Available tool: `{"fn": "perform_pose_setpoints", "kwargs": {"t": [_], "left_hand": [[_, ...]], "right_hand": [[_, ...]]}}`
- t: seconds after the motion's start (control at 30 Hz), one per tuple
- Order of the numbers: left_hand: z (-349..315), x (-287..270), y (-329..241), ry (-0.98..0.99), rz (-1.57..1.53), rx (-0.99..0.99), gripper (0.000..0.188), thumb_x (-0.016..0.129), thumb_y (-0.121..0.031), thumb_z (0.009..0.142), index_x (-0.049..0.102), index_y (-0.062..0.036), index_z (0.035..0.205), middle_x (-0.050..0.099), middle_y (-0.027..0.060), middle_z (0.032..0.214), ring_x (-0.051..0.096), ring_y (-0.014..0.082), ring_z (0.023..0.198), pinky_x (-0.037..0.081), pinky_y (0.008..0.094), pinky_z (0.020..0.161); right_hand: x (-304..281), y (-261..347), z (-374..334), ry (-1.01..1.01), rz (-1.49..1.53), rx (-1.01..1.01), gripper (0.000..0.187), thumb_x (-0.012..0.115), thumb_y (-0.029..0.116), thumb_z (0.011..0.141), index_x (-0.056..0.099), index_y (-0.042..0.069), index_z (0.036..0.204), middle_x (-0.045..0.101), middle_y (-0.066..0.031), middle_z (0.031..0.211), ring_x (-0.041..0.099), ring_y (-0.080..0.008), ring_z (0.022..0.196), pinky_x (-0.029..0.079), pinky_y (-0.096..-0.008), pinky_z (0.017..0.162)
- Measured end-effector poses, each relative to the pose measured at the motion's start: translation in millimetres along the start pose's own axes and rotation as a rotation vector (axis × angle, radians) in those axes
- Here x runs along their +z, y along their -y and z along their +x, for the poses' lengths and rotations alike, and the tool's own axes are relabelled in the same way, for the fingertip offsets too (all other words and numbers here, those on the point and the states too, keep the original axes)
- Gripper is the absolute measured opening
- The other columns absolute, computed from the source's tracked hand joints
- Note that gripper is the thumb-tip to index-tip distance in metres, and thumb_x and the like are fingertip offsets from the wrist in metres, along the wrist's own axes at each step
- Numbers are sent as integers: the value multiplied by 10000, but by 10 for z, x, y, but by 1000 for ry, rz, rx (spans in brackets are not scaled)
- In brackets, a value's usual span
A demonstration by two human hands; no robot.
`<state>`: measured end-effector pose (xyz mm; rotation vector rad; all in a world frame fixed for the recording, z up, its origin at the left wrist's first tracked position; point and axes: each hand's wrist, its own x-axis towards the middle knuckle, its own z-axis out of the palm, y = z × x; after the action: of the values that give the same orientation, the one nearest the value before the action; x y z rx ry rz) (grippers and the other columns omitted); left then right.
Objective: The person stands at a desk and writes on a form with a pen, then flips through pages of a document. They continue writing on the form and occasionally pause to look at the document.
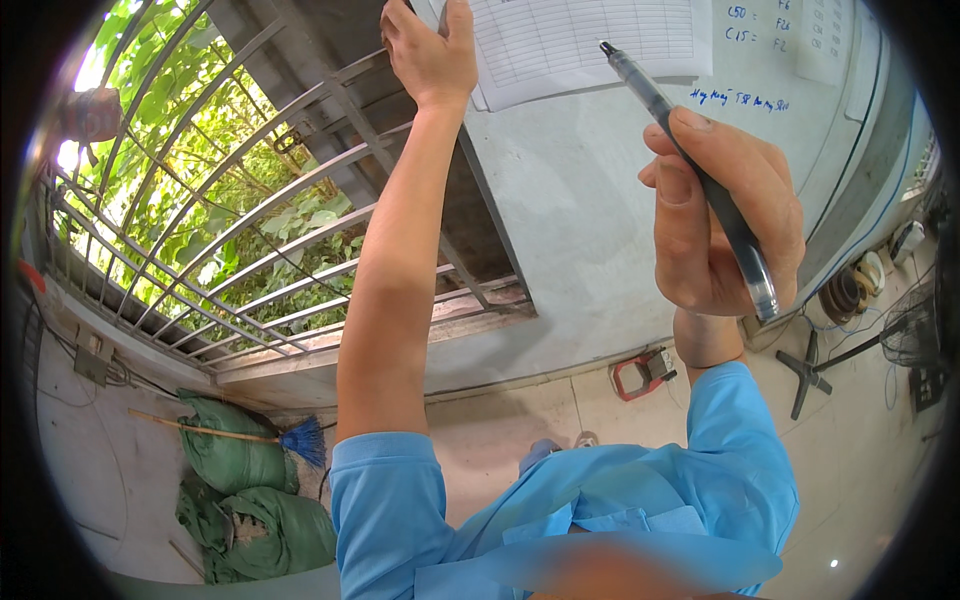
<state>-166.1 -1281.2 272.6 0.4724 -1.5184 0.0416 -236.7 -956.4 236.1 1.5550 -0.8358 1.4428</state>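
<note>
My right hand (735,215) is closed round a pen (735,220) with a dark grip and a clear end. The pen's tip points up and left, in front of a white sheet with a printed table (590,50) on the pale wall. At the top edge of the view, my left hand (432,55) is raised beside the sheet's left edge. Its thumb and fingers are spread apart, and the fingertips are cut off by the picture's edge. Whether they touch the sheet, I cannot tell.
A barred window (270,200) opens left of the wall, with leaves outside. Green sacks (235,450) and a blue-bristled broom (302,441) lie at lower left. A red-and-black object (645,375) rests by the wall's foot. A fan (915,330) stands at right.
</note>
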Motion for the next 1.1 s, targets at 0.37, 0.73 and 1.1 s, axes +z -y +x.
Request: {"fn": "perform_pose_setpoints", "kwargs": {"t": [0.37,0.73,1.1], "left_hand": [[-6,58,51,-78,3,22,667,680,-391,1003,513,43,1480,569,313,1460,555,481,1348,437,538,1143],[10,44,42,-60,21,40,776,684,-487,1011,450,76,1491,576,333,1422,565,502,1321,452,544,1120],[-7,-16,-37,10,-31,-8,754,683,-503,1005,457,52,1462,578,264,1420,568,441,1314,444,528,1117]], "right_hand": [[32,5,40,19,-55,-46,260,716,-59,998,681,-61,1256,785,-220,1045,750,-195,746,620,-272,637],[323,-248,-4,-198,77,-52,323,762,-145,848,763,-51,1157,797,-176,1006,746,-234,781,608,-304,668],[-31,-83,-68,-66,-64,-40,260,656,-14,1051,633,-35,1309,779,-238,985,702,-184,665,589,-291,578]]}}
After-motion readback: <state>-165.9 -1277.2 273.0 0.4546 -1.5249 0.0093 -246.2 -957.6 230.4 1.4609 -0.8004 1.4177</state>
